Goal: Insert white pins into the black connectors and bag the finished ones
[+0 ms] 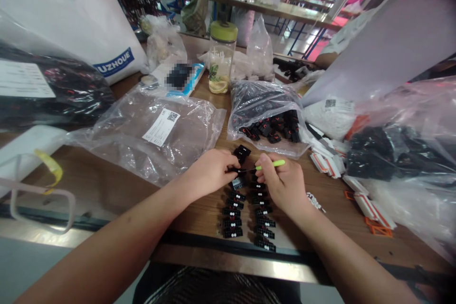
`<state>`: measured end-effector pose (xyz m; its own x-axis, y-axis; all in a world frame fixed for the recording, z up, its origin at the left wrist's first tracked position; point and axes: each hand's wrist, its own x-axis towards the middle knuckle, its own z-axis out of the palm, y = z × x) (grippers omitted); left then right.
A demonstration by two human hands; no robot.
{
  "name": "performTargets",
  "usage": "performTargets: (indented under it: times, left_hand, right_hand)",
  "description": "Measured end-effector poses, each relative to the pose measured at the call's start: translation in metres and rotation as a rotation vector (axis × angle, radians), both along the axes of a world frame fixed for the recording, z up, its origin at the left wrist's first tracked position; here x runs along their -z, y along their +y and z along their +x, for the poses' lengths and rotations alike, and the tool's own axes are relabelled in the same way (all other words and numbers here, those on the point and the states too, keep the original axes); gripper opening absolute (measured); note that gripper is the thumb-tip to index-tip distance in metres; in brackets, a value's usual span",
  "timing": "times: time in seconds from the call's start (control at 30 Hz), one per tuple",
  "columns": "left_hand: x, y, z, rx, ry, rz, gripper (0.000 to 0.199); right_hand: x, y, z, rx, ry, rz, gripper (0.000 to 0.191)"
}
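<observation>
My left hand (217,168) pinches a small black connector (233,169) against the table. My right hand (283,180) is closed round a slim tool with a yellow-green handle (276,164); its thin dark shaft points left and meets the connector. Another black connector (242,152) lies just beyond my fingertips. Toward me run two rows of black connectors with white dots, a left row (233,223) and a right row (264,233). A grey-black piece (237,183) sits at the head of the left row, partly hidden by my left fingers.
An open clear bag of black connectors (270,118) lies ahead. An empty-looking plastic bag (156,128) with a label spreads to the left. A lidded bottle (221,57) stands behind. White-and-orange parts (327,164) and small white pieces (315,202) lie right, near a bulky bag (402,152).
</observation>
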<state>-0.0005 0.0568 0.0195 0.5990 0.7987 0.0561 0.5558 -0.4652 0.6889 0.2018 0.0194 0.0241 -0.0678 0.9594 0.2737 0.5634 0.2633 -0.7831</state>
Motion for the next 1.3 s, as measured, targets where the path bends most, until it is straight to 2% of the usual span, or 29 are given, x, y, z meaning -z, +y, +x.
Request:
performTargets:
  times: [0.27,0.63,0.87,1.3]
  left_hand:
    - [-0.0021,0.0002,0.0002,0.000,0.017,0.014,0.012]
    - [-0.0027,0.0001,0.0007,-0.008,-0.006,0.000,0.012]
    - [-0.0034,-0.0007,0.0007,-0.009,-0.008,0.000,0.009]
    - [-0.0024,0.0001,0.0011,-0.020,0.001,0.003,0.008]
  right_hand:
    - [0.0013,-0.0056,0.0015,0.041,0.038,0.069,0.031]
    - [0.0052,-0.0034,0.0010,0.011,-0.005,0.049,0.032]
    - [0.0010,-0.0047,-0.0004,0.043,0.134,0.041,0.032]
    - [0.0034,-0.0035,-0.0008,0.031,0.087,0.054,0.033]
